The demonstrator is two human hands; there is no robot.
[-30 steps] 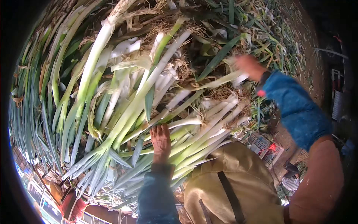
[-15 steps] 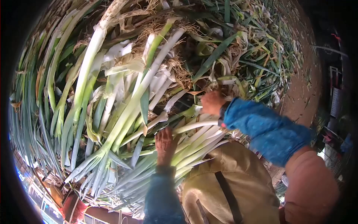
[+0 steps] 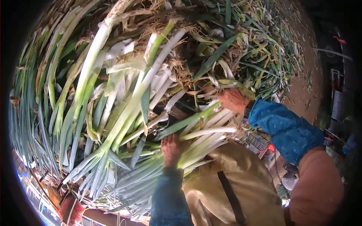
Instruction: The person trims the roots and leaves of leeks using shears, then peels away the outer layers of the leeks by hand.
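My left hand (image 3: 172,151) closes around the green part of a large green onion. It rests on the bundle of green onions (image 3: 198,145) on my lap, whose white ends point right. My right hand (image 3: 232,101) is closed on the far end of a green outer leaf (image 3: 194,119), which stretches between my two hands. Below the leaf, a white stalk with roots at its right end lies across the bundle. My right fingertips are partly hidden. Long green onions (image 3: 139,96) with pale stalks and roots slope across the pile just left of my hands.
A dense heap of green onions (image 3: 41,101) fills the left side. Peeled leaves and trimmings (image 3: 260,45) cover the upper right, beside brown ground (image 3: 304,94). Tan cloth (image 3: 230,180) covers my lap. A pale crate (image 3: 260,147) stands by my right sleeve.
My right hand has moved right and slightly up, and the green leaf now shows stretched between my hands. My left hand has shifted slightly right.
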